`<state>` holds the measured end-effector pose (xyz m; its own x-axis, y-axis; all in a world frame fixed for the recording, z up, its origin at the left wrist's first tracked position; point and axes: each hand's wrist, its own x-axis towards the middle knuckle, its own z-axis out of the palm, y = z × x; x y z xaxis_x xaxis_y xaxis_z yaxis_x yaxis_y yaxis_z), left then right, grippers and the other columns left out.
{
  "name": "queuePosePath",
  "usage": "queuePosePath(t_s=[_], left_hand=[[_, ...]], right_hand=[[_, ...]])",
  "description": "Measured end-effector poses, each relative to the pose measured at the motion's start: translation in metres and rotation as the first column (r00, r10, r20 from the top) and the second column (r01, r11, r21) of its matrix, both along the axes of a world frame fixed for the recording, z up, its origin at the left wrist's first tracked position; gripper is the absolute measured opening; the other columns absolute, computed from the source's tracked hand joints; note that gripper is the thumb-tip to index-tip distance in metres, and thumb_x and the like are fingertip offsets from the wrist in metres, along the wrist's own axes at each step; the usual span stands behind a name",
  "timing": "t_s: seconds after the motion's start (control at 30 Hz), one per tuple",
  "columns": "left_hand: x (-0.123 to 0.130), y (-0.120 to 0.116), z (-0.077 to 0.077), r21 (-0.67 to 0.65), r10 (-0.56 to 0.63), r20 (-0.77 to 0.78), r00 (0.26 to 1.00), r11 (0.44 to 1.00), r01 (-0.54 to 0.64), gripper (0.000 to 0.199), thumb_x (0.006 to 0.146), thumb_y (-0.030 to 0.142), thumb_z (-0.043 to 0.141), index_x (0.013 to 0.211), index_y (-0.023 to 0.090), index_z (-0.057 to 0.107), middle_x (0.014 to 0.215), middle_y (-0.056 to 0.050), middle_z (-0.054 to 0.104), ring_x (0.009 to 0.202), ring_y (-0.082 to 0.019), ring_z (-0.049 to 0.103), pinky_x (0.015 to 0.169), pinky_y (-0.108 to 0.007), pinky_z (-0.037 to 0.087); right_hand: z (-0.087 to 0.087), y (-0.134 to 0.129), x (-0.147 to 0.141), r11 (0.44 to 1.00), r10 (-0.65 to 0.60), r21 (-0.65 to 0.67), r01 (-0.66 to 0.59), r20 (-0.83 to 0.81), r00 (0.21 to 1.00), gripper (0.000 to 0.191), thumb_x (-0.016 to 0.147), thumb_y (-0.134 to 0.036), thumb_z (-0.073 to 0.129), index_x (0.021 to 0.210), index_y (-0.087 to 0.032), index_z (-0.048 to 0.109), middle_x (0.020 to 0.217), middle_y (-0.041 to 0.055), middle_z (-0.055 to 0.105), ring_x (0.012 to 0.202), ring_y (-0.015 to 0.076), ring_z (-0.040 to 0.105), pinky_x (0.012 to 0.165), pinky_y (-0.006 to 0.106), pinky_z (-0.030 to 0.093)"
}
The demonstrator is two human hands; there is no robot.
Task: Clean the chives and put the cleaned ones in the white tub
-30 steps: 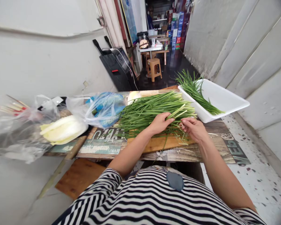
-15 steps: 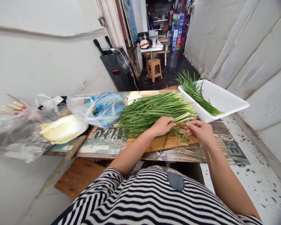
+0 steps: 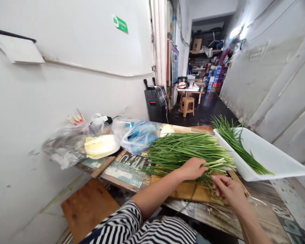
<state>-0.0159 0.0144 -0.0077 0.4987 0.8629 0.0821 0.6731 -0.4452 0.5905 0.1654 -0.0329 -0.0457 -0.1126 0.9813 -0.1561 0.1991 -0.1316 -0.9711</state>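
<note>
A large pile of green chives (image 3: 183,147) lies across a wooden cutting board (image 3: 178,191) on the table. My left hand (image 3: 194,168) is closed around a few chive stalks at the front of the pile, their pale ends pointing right. Just to its right, my right hand (image 3: 225,186) has thumb and fingers pinched together by loose trimmings at the board's edge; what it pinches is too small to make out. More chives (image 3: 240,149) rest in the left side of a white plastic tub (image 3: 277,152) beyond my right hand.
On the table's left are a cabbage piece (image 3: 101,146), a blue item in a clear bag (image 3: 139,135) and a bag with sticks (image 3: 68,139). A black speaker (image 3: 156,103) stands behind. Farther back is a stool (image 3: 187,105).
The view has tilted up and turned left, so the table shows lower and farther right. My right hand has drawn slightly down from the stalk ends; my left hand keeps its hold.
</note>
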Motion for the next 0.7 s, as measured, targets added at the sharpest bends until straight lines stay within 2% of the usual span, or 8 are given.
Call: queuePosePath(t_s=[0.2,0.33,0.5,0.6,0.7], left_hand=[[-0.003,-0.002,0.003,-0.005,-0.069,-0.051,0.996,0.998,0.068,0.021,0.092,0.032,0.051,0.087,0.016,0.064,0.090,-0.005,0.070,0.084,-0.017,0.061,0.073,-0.025,0.042],[-0.002,-0.004,0.006,-0.041,-0.145,-0.108,0.984,0.989,0.141,0.021,0.092,0.031,0.051,0.097,0.017,0.064,0.100,-0.007,0.070,0.092,-0.019,0.062,0.076,-0.025,0.043],[-0.004,-0.005,0.010,-0.034,-0.151,-0.127,0.980,0.988,0.148,0.022,0.093,0.034,0.049,0.098,0.017,0.063,0.102,-0.007,0.069,0.095,-0.019,0.063,0.077,-0.026,0.044],[-0.005,-0.005,0.011,-0.022,-0.115,-0.131,0.985,0.993,0.113,0.021,0.093,0.035,0.049,0.094,0.017,0.061,0.100,-0.007,0.069,0.094,-0.020,0.063,0.076,-0.027,0.045],[-0.005,-0.004,0.011,-0.016,-0.105,-0.141,0.984,0.995,0.103,0.022,0.093,0.035,0.048,0.090,0.017,0.061,0.097,-0.008,0.069,0.092,-0.020,0.063,0.076,-0.027,0.045]], right_hand=[[-0.006,0.005,0.015,0.990,0.138,-0.015,-0.137,0.154,0.978,0.041,0.064,-0.064,0.066,0.065,-0.023,0.065,0.053,0.0024,0.061,0.044,0.0184,0.055,0.043,0.032,0.043],[-0.004,0.010,0.022,0.996,0.037,0.074,-0.054,0.219,0.975,0.033,0.063,-0.057,0.066,0.065,-0.024,0.063,0.050,0.0006,0.059,0.042,0.0182,0.052,0.045,0.032,0.042],[0.002,0.011,0.020,0.991,-0.105,0.090,0.095,0.113,0.988,0.026,0.060,-0.048,0.065,0.064,-0.023,0.061,0.045,-0.0029,0.053,0.039,0.0142,0.045,0.042,0.029,0.037],[0.005,0.009,0.018,0.995,-0.075,0.065,0.070,0.087,0.993,0.032,0.060,-0.052,0.068,0.071,-0.022,0.066,0.049,-0.0016,0.056,0.039,0.0151,0.046,0.040,0.030,0.037],[0.005,0.009,0.017,0.998,-0.009,0.070,-0.001,0.145,0.989,0.039,0.060,-0.058,0.068,0.075,-0.022,0.069,0.053,0.0001,0.059,0.040,0.0161,0.049,0.040,0.031,0.037]])
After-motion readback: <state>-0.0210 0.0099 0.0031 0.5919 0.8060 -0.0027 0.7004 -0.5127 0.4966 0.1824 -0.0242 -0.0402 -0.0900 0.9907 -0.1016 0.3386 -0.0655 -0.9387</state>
